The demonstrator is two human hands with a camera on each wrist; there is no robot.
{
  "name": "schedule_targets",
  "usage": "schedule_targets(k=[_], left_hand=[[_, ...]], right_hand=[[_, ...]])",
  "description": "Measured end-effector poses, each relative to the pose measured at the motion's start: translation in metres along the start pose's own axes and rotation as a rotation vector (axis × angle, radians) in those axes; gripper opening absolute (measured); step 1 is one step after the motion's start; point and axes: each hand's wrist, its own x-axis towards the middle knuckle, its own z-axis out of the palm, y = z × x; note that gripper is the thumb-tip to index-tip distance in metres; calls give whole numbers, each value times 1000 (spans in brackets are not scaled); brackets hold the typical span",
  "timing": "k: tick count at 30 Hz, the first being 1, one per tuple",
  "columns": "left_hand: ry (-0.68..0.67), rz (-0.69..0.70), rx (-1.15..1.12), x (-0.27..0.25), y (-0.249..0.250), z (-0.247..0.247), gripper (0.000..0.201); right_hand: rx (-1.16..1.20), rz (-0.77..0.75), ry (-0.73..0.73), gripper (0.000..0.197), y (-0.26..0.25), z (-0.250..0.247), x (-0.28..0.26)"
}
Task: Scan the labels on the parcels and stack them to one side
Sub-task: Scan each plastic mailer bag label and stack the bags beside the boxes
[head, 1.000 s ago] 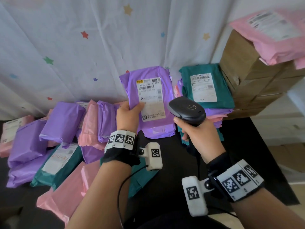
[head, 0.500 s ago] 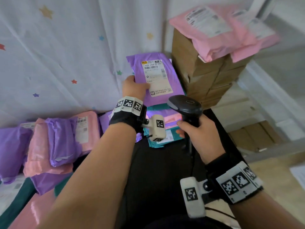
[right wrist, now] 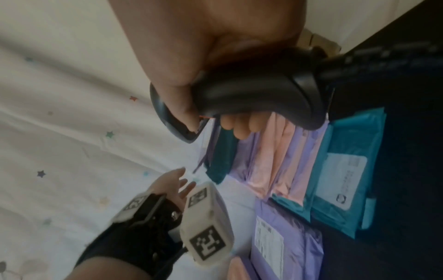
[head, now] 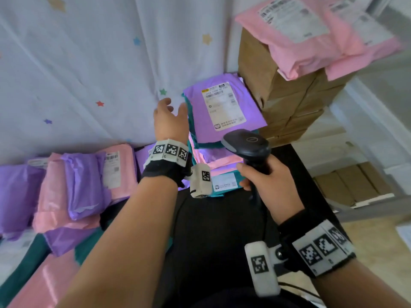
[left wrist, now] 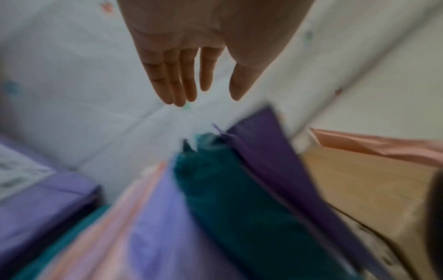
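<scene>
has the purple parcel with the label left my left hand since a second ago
Yes. The purple parcel now lies atop the stack beside the cardboard boxes; the left hand is open, clear of it.

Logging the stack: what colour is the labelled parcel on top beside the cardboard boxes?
Purple plastic mailer, clearest in the head view.

Black table [head: 218,230], apparently under heaped parcels [head: 84,185].

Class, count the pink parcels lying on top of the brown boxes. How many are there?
2. The left parcel lies label up on the boxes. The right parcel lies beside it, overlapping, near the frame edge. More may be hidden beneath.
</scene>
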Motion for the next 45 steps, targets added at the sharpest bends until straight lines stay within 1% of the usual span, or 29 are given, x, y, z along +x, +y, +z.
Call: schedule_targets(k=[2, 4, 6, 8, 10, 12, 13, 16, 17, 18, 19, 21, 22, 26, 27, 29, 33, 36, 38, 40, 42, 45], left_hand=[[14, -68, 33, 2, -32, -20, 37], [-34, -159, 144, 1, -70, -35, 34], [-110, -262, 282, -3, -107, -45, 36], [-214, -350, 435, -10, -137, -49, 40], [-297, -404, 573, -16, -159, -50, 41], [-339, -412, 645, -19, -173, -48, 43], [-338, -414, 653, -19, -177, -47, 45], [-287, -499, 645, -13, -181, -46, 61], [-270, -520, 644, -11, -182, -45, 65], [-262, -530, 640, -10, -182, -44, 65], [-276, -515, 667, -8, -183, -43, 60], [-318, -451, 722, -7, -185, -44, 41], [-318, -444, 711, -6, -187, -44, 35], [-270, -501, 538, -4, -184, -51, 32], [-266, -496, 479, -4, -182, -53, 29], [-256, -486, 361, -7, -174, -60, 21], [-172, -466, 144, -16, -161, -81, 5], [-178, -494, -78, -20, -154, -103, 19], [-209, -528, -250, -23, -150, -120, 22], [-223, -533, -360, -27, -146, -138, 28], [-240, -541, -434, -30, -143, -154, 27], [-292, -575, -578, -36, -134, -172, 20]], right_hand=[[-34, -11, -54, 16, 6, 13, -2], [-100, -6, -100, 18, 14, 27, -6], [-135, 10, -127, 19, 24, 41, -9], [-151, 31, -148, 20, 31, 53, -13], [-153, 52, -169, 19, 36, 60, -14], [-155, 70, -188, 19, 39, 65, -13], [-159, 77, -196, 19, 41, 67, -13], [-159, 106, -208, 20, 45, 75, -13], [-164, 112, -210, 20, 46, 78, -13], [-172, 115, -211, 20, 47, 80, -13], [-181, 117, -212, 20, 48, 82, -14], [-190, 121, -213, 21, 49, 85, -13], [-192, 125, -215, 21, 49, 86, -13], [-214, 136, -213, 21, 48, 89, -14], [-219, 139, -213, 21, 48, 90, -14], [-223, 152, -203, 21, 49, 94, -16], [-231, 163, -186, 17, 48, 105, -23], [-242, 121, -154, 15, 46, 118, -30], [-212, 113, -105, 16, 45, 128, -33], [-160, 120, -51, 19, 46, 138, -36], [-133, 114, -1, 19, 47, 148, -38], [-79, 111, 63, 16, 46, 158, -44]])
